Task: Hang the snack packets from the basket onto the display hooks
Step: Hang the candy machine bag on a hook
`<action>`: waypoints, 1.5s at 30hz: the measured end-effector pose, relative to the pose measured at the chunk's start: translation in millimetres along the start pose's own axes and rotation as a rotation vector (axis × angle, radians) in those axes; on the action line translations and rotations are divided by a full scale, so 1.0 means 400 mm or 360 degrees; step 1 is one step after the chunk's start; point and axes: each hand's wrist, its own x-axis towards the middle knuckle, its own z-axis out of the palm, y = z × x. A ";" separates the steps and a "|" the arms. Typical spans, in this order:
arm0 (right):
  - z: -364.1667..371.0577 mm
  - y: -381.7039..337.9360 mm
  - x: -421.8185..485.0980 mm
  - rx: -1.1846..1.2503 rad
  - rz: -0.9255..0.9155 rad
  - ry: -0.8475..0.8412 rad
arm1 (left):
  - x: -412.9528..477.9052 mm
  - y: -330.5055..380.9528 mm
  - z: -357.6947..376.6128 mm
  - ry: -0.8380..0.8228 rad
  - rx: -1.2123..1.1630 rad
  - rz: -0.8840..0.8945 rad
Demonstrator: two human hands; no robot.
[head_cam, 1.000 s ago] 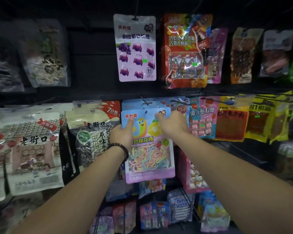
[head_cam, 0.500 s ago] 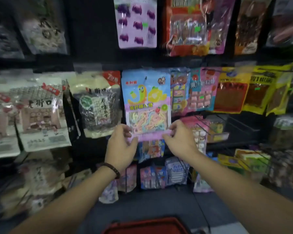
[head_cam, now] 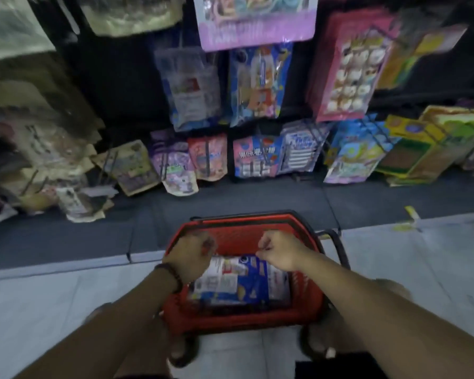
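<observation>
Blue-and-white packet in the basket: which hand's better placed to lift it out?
Right hand, narrowly: its curled fingers sit at the top edge of the blue-and-white packet in the red basket; contact unclear. The left hand is blurred, over the packet's left corner.

Left grip (head_cam: 189, 255): has let go of the hung gummy packet (head_cam: 257, 31) and dropped over the red basket (head_cam: 238, 322), fingers curled.
Right grip (head_cam: 281, 254): the same, now above the basket's packets (head_cam: 238, 281).
View: tilted downward.
</observation>
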 end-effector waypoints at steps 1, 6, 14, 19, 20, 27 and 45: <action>0.020 0.025 0.015 -0.0016 0.0043 -0.0070 | 0.009 -0.023 0.026 -0.0053 -0.0012 -0.0056; 0.114 0.125 0.104 0.0020 0.0323 -0.0137 | 0.058 -0.092 0.153 -0.0424 -0.0045 -0.0379; 0.240 0.234 0.247 0.0142 0.0737 -0.0337 | 0.153 -0.114 0.192 -0.0524 -0.0046 -0.0402; 0.370 0.337 0.361 0.0647 0.0971 -0.0322 | 0.188 -0.095 0.179 -0.0539 -0.0122 -0.0396; 0.409 0.371 0.376 0.0850 0.1024 -0.0343 | 0.190 -0.093 0.183 -0.0562 -0.0084 -0.0380; 0.380 0.277 0.317 0.1403 0.1052 -0.0243 | 0.192 -0.121 0.216 -0.0694 0.0041 -0.0405; 0.167 0.077 0.181 0.1456 0.0410 -0.0423 | 0.110 -0.122 0.081 -0.0164 -0.0225 -0.0423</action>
